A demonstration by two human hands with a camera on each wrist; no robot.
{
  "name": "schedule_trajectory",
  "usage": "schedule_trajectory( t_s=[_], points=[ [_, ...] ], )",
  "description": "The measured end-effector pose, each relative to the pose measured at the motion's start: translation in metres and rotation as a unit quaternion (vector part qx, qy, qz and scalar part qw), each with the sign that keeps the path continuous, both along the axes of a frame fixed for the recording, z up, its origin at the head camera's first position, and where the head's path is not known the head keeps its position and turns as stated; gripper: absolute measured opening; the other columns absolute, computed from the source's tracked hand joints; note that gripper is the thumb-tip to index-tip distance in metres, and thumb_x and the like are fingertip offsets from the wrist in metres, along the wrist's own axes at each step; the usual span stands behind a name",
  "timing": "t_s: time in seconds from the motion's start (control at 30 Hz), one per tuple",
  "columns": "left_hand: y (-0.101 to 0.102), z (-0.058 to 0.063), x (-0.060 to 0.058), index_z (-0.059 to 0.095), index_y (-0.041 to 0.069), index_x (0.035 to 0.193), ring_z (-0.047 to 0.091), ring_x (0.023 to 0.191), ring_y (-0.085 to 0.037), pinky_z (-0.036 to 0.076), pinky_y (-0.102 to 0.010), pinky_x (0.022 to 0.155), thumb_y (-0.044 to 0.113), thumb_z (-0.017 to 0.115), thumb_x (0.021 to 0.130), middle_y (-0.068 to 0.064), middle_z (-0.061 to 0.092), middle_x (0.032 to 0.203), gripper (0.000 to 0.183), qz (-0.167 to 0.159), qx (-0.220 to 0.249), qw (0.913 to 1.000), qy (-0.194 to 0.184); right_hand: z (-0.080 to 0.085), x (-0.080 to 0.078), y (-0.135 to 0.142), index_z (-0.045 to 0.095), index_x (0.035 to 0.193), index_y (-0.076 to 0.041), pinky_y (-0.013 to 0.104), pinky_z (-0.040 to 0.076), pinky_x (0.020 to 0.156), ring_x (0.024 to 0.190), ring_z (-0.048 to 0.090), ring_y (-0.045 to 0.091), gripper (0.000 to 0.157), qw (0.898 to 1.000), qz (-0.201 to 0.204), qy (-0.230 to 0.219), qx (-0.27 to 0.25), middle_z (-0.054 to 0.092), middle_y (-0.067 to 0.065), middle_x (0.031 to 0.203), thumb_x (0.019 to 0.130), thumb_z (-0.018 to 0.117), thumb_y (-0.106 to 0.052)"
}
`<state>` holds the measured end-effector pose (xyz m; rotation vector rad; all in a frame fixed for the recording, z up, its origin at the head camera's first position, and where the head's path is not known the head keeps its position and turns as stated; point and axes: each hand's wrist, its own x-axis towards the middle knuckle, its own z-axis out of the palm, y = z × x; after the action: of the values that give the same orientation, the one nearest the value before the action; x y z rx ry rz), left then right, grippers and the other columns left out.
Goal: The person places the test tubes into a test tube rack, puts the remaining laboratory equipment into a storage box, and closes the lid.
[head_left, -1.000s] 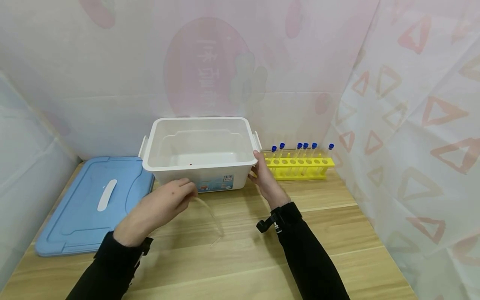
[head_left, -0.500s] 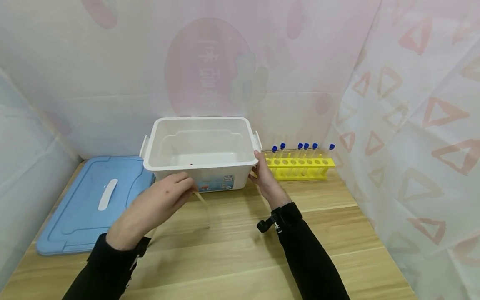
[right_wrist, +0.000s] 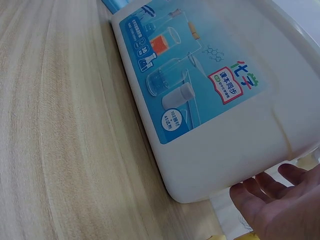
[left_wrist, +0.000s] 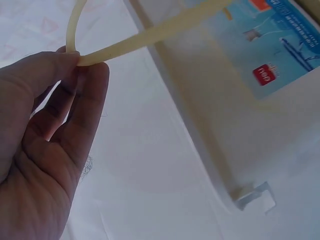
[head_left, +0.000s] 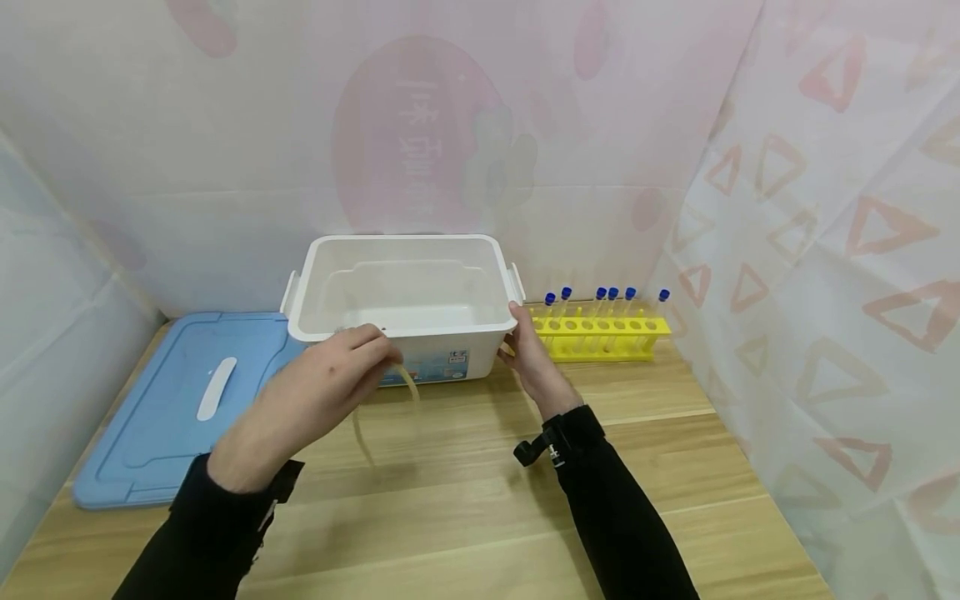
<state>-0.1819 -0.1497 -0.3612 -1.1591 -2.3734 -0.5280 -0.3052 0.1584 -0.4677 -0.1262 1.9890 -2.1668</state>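
Note:
My left hand (head_left: pixel 318 392) pinches a pale yellow rubber tube (head_left: pixel 409 385) between thumb and fingertips, just in front of a white plastic box (head_left: pixel 480 343). In the left wrist view the tube (left_wrist: pixel 150 36) bends sharply at the pinch, and its two lengths spread apart. Both lengths dangle below the hand in the head view. My right hand (head_left: pixel 534 367) holds the box's right front corner, thumb up at the rim and fingers against the end wall. A blue label (right_wrist: pixel 170 75) with pictures of lab glassware covers part of the box's front.
A blue lid (head_left: pixel 168 400) with a white handle lies left of the box. To the right stands a yellow rack (head_left: pixel 600 325) with several blue-capped test tubes. Printed cloth walls (head_left: pixel 600 150) enclose the wooden table (head_left: pixel 465 517).
My left hand has risen toward the box's front rim, carrying the tube up with it; the tube's hanging lengths have swung. The right hand and the box stay where they were.

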Motion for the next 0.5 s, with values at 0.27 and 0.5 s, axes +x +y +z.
schedule_trajectory(
  t_s=[0.27, 0.5],
  points=[
    [0.004, 0.028, -0.003, 0.068, 0.013, 0.111, 0.057, 0.089, -0.008, 0.054, -0.026, 0.071, 0.004, 0.07, 0.096, 0.005, 0.063, 0.104, 0.017, 0.01, -0.009, 0.9996, 0.025, -0.001, 0.0, 0.0, 0.03, 0.165, -0.03, 0.064, 0.024, 0.119, 0.153, 0.022, 0.036, 0.082, 1.0, -0.005, -0.001, 0.001, 0.022, 0.01, 0.17, 0.098, 0.035, -0.078],
    [0.005, 0.046, -0.01, 0.069, 0.012, 0.111, 0.059, 0.089, -0.01, 0.054, -0.024, 0.073, 0.0, 0.069, 0.095, 0.004, 0.062, 0.102, 0.02, 0.004, -0.006, 0.999, 0.044, -0.002, 0.0, 0.0, 0.034, 0.162, -0.032, 0.063, 0.026, 0.119, 0.152, 0.025, 0.034, 0.08, 1.0, -0.01, -0.003, 0.003, 0.027, 0.006, 0.167, 0.097, 0.035, -0.079]
  ],
)
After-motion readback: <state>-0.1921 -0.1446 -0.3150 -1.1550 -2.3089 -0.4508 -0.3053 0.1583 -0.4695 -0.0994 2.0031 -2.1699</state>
